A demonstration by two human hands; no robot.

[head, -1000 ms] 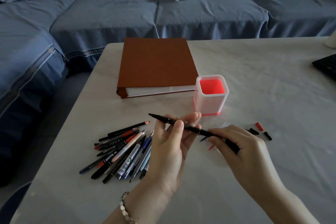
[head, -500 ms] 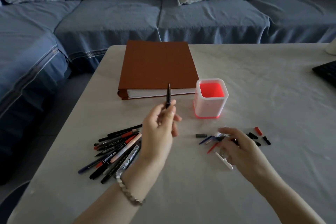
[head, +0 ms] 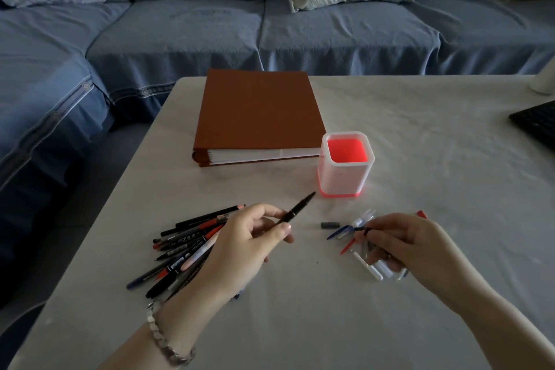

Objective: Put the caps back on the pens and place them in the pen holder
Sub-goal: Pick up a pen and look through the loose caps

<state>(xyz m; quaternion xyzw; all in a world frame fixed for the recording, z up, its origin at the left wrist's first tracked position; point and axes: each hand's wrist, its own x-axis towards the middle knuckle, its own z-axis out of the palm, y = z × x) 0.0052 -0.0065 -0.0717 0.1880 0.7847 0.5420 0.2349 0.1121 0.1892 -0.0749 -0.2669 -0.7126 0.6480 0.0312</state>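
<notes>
My left hand grips a thin black pen, its tip pointing up and right toward the pen holder, a white square cup with a red inside and base. My right hand pinches a small black cap above a scatter of loose caps in blue, red, white and clear. A short dark cap lies apart on the table between my hands. A pile of several uncapped pens lies left of my left hand, partly hidden by it.
A brown binder lies behind the holder, touching distance to its left. A black keyboard corner and a white object sit at the right edge. A blue sofa runs behind and left of the white table.
My left hand has lowered and tilted the black pen from upright to slanting right. My right hand, which let go of the pen earlier, has picked a black cap from the pile.
</notes>
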